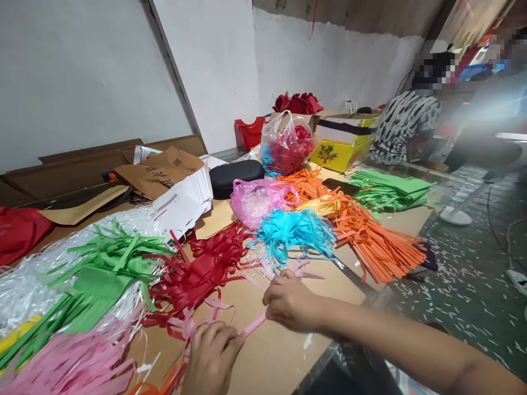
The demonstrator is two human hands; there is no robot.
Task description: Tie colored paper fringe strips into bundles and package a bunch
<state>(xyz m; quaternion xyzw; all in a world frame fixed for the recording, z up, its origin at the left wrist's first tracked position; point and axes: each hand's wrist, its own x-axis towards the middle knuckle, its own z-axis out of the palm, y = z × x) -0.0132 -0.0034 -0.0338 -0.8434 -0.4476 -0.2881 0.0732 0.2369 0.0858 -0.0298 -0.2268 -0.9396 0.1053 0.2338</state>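
Observation:
A pink paper strip [255,324] runs between my two hands, low over the brown cardboard [284,362]. My left hand [214,351] is closed on its near end, and pink fringes stick out beyond the fingers. At the other end my right hand [290,299] has its fingers curled round the strip, with more pink fringe past the knuckles. Just beyond the hands lie a red fringed bundle [206,263] and a blue fringed bundle [294,233]. Further left are a green fringed bundle [102,285] and a pink fringed heap [78,362].
Orange strips [379,241] and green fringed sheets [391,189] lie to the right. Behind stand a pink plastic bag [263,200], a black case [234,176], a clear bag of red pieces [288,148] and a yellow box [341,145]. A person [405,120] sits at the far right.

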